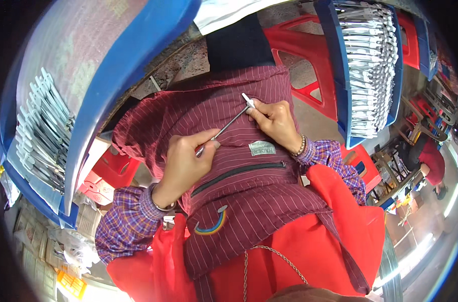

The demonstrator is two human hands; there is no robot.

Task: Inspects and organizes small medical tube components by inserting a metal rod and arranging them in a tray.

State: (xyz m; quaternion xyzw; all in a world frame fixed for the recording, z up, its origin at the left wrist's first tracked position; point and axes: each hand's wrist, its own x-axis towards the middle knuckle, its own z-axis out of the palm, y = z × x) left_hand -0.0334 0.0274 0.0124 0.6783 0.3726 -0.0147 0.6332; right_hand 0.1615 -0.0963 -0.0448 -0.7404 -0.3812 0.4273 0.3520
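A thin dark metal rod with a white plastic end piece (231, 122) slants across my lap, over a maroon pinstriped apron (229, 181). My left hand (186, 158) is closed round its lower end, so that end is mostly hidden. At the upper end, my right hand (275, 122) pinches the rod just by the white piece, whose tip sticks out past the fingers. Both wrists wear bracelets below checked purple sleeves.
On the left, a blue tray (108, 83) holds a pile of white-ended metal rods (45, 128). A blue bin (343, 75) packed with similar pieces (372, 75) stands at the right by a red plastic stool (317, 60). Another person (431, 160) is in the far right background.
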